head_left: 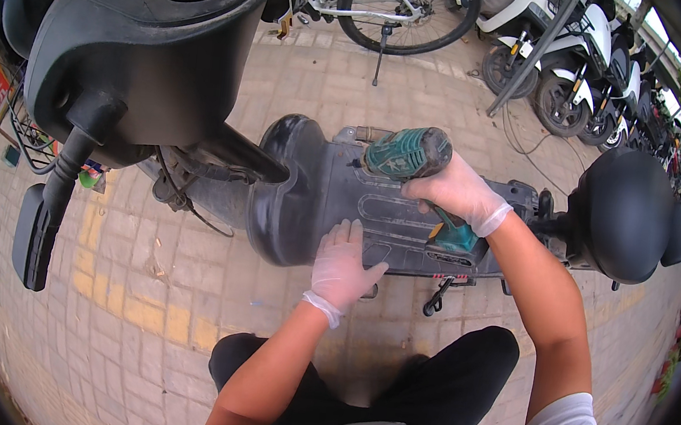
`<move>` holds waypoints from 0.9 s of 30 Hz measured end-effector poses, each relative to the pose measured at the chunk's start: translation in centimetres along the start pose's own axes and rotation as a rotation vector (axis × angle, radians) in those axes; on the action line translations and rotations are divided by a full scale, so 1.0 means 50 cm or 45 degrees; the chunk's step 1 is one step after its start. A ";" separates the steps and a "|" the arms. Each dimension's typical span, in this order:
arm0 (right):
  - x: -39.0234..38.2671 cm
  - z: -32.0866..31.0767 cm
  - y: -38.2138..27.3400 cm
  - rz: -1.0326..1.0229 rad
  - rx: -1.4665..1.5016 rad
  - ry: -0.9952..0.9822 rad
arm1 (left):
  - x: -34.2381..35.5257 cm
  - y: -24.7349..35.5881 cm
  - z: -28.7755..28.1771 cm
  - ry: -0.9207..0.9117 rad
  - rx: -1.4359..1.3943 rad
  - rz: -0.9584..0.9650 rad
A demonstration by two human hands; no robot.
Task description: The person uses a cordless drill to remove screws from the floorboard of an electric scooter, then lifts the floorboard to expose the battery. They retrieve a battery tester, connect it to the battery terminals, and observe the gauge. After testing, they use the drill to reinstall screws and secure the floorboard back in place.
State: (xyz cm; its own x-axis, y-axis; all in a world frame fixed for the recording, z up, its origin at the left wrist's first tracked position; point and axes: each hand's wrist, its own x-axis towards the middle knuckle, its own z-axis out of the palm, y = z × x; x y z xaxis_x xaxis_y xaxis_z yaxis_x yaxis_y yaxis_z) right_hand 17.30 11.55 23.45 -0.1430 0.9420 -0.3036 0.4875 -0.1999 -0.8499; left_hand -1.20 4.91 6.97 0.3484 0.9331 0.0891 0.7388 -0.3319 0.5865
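Observation:
My right hand (465, 194), in a thin clear glove, is wrapped round the grip of a teal-green power drill (400, 154). The drill is held over the dark footboard (395, 210) of an electric scooter, its nose toward the left. Whether its tip touches the board I cannot tell. My left hand (341, 272), gloved the same way, lies with fingers stretched out at the footboard's near edge, by the raised front cover (284, 231). Nothing is in it.
The scooter's front housing (146, 51) and a handlebar grip (62, 175) rise at the left. Its black seat (618, 213) stands at the right. A kickstand (436, 299) sticks out on the near side. Beyond are a bicycle (369, 16), parked scooters (576, 63) and a slanted pole (540, 51).

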 end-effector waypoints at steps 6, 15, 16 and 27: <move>0.019 0.001 -0.027 -0.011 0.044 -0.097 | 0.028 -0.014 -0.044 0.512 -0.327 0.016; -0.073 0.010 -0.009 -0.426 -0.327 -0.516 | 0.046 0.009 -0.091 0.225 -0.734 -0.061; -0.073 0.000 -0.008 -0.508 -0.476 -0.573 | 0.045 0.005 -0.095 0.133 -0.739 0.066; 0.039 -0.028 0.020 -0.180 -0.548 -0.069 | 0.036 -0.021 -0.013 -0.105 0.061 -0.074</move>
State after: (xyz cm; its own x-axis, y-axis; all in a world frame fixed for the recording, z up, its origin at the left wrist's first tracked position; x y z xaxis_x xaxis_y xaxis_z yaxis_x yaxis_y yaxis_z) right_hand 18.73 13.57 22.64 -0.2733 0.9343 -0.2289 0.7720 0.0711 -0.6316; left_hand -1.76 7.01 7.04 0.3490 0.9371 -0.0116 0.7851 -0.2856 0.5495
